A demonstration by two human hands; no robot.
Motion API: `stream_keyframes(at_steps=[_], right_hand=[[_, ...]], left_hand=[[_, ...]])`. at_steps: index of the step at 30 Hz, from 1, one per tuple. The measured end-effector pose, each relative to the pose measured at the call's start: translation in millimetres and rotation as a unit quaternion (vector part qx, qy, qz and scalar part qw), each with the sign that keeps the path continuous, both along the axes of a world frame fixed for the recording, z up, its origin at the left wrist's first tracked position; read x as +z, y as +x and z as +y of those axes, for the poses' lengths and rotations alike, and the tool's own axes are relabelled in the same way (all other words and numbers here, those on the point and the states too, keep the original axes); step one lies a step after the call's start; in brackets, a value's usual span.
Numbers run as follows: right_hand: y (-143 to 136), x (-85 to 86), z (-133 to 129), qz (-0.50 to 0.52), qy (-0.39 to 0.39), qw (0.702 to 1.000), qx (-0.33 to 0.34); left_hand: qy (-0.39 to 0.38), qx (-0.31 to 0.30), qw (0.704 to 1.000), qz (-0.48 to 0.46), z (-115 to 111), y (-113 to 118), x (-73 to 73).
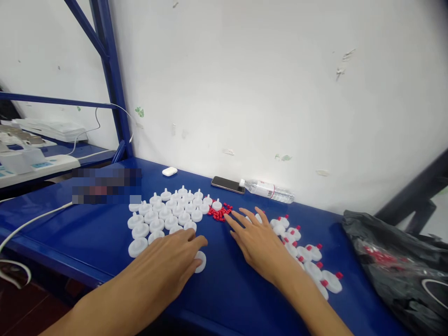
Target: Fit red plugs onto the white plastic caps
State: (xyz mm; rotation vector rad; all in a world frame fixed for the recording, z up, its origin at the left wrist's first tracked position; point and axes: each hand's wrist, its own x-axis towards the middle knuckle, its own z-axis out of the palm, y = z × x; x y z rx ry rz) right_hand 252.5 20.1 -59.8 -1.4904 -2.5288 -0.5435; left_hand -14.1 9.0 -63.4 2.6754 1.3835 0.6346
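Note:
My left hand [175, 256] is closed, with thumb and fingers around a white plastic spouted lid [200, 262]; part of the lid is hidden behind the fingers. Beyond it stand rows of similar white spouted lids [165, 212], spouts up and bare. My right hand [257, 240] is open and palm down, fingers spread, its fingertips beside a pile of small red caps [220, 213]. To the right of that hand are several white lids with red caps [305, 253] on their spouts, some hidden by the hand and forearm.
All this rests on a blue table [217, 289]. Along the wall lie a white earphone case [170, 171], a phone [227, 185] and a clear bottle [269, 190]. A black plastic bag [385, 270] covers the right end. A white cable [35, 219] crosses the left side.

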Motion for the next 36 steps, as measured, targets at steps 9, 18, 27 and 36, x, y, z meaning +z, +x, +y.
stream_keyframes(at_steps=[9,18,27,36], right_hand=[[0,11.6,-1,0.033,-0.028,0.999,0.015],[5,9.9,-1,0.190,-0.051,0.977,0.082],[-6,32.0,-12,0.445,-0.157,0.879,0.075],[-10,38.5,-17,0.496,-0.210,0.840,0.074]], left_hand=[[-0.114,0.017,0.991,0.070,-7,20,17.2],[-0.099,0.018,0.995,-0.008,1,40,16.2],[-0.105,0.004,0.992,-0.068,2,42,16.0],[-0.096,-0.017,0.989,-0.115,-1,43,20.8]])
